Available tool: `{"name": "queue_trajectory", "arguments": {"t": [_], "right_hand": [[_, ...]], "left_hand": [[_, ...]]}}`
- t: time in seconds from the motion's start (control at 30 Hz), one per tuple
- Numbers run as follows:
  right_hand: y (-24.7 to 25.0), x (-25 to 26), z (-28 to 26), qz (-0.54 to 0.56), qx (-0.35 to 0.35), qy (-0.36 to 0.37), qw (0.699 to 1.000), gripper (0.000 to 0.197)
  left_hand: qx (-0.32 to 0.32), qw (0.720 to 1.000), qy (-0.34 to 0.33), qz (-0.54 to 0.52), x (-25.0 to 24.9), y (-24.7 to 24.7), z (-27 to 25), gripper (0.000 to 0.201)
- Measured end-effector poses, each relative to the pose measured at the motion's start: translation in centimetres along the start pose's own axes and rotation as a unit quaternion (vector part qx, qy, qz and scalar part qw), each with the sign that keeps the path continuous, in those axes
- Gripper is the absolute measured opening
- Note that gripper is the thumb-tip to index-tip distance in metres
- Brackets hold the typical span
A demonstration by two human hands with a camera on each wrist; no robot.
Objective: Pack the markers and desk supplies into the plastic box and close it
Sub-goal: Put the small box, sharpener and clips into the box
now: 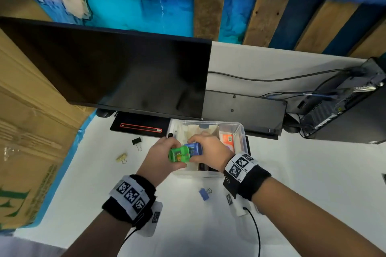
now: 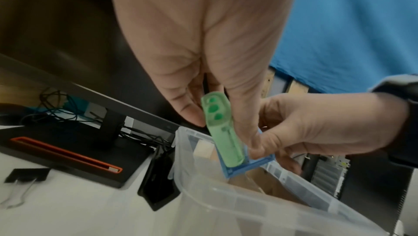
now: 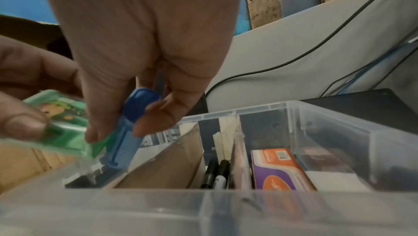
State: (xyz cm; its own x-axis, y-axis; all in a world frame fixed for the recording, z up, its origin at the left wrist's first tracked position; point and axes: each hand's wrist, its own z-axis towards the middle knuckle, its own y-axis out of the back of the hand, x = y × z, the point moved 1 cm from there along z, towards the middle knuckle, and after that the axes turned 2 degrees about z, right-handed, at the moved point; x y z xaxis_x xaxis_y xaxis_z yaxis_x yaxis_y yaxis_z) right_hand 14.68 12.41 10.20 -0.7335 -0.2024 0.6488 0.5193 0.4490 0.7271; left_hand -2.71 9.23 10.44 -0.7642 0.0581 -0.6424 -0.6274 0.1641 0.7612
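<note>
Hands meet over the box, each carrying one small plastic item — packing is mid-way. The left hand pinches a green case between thumb and fingers; the right hand pinches a blue case the same way, the two cases touching just above the box's left end. What they are exactly I cannot tell; sharpeners or tape dispensers, perhaps. Inside, card dividers make compartments: two black markers stand in the middle one, an orange-and-purple packet lies in the right one. The left compartment looks free, so the next move is probably to lower both cases there and let go. Three clips — black, tan, blue — lie loose on the table, not yet packed. No lid is plainly visible.
</note>
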Motion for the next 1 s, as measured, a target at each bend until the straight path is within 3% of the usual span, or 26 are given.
{"name": "queue_trajectory", "arguments": {"t": [0.13, 0.2, 0.3, 0.4, 0.5, 0.6, 0.67, 0.83, 1.0], "right_hand": [[-0.3, -0.5, -0.1, 0.012, 0.002, -0.019, 1.000, 0.060], [0.0, -0.6, -0.7, 0.039, -0.023, 0.002, 0.999, 0.047], [0.4, -0.3, -2.7, 0.104, -0.040, 0.036, 0.993, 0.025], [-0.7, -0.4, -5.2, 0.114, 0.007, 0.046, 0.992, 0.022], [-3.6, -1.7, -7.7, 0.064, 0.083, 0.030, 0.994, 0.023], [-6.6, -4.0, -9.3, -0.026, 0.132, -0.036, 0.990, 0.031], [-8.0, -5.1, -9.6, -0.046, 0.145, -0.093, 0.984, 0.045], [-10.8, -6.1, -8.4, -0.062, 0.110, -0.198, 0.972, 0.066], [-12.5, -6.1, -7.5, -0.021, 0.071, -0.235, 0.969, 0.059]], "left_hand": [[0.006, 1.000, -0.015, -0.011, 0.7, -0.5, 0.3, 0.065], [-0.006, 0.999, -0.038, -0.006, 1.3, -0.2, 0.4, 0.065], [-0.053, 0.997, -0.048, -0.014, 2.5, 0.6, 0.1, 0.043], [-0.103, 0.995, 0.011, -0.007, 5.6, 1.6, -0.7, 0.020], [-0.118, 0.988, 0.095, 0.032, 10.7, 2.3, -1.3, 0.029], [-0.060, 0.973, 0.217, 0.045, 14.9, 2.9, -1.8, 0.049], [-0.022, 0.968, 0.242, 0.057, 17.0, 3.0, -1.7, 0.057], [0.081, 0.967, 0.218, 0.105, 20.1, 2.5, -0.3, 0.063], [0.139, 0.969, 0.158, 0.133, 20.5, 1.5, 0.7, 0.056]]}}
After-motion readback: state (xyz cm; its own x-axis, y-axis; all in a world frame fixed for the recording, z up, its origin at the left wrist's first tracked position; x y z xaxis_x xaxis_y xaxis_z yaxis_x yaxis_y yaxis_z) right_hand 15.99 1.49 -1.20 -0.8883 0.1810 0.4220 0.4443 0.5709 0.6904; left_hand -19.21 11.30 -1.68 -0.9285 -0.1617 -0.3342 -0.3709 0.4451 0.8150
